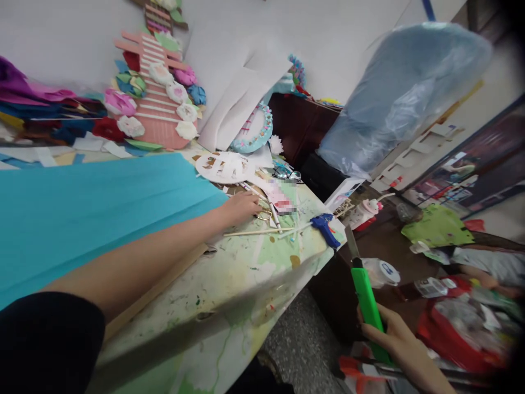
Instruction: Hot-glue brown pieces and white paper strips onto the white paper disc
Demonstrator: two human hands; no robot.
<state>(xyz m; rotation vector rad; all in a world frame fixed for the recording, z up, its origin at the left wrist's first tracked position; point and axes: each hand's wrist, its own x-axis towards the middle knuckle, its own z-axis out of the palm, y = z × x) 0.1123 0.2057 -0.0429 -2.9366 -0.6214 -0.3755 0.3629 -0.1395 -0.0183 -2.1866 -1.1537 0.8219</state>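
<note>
My left hand [243, 208] reaches across the paint-stained table [229, 284] and rests on a pair of scissors [264, 210] beside the edge of a large turquoise paper sheet [90, 208]; its fingers are curled down onto the handles. My right hand [400, 342] is low at the right, off the table, closed around a green utility knife [367, 295] whose blade [351, 242] is pushed out and points up. A blue glue gun [325, 225] lies near the table corner, with thin wooden sticks [250, 232] next to the left hand.
A pink slatted board with paper flowers [158, 98] leans on the wall. White card discs [223, 167], glasses [286, 174] and a light-blue wreath [254, 131] lie behind. A big plastic bag [402, 93] sits right. Red containers and bottles [451, 323] crowd the floor.
</note>
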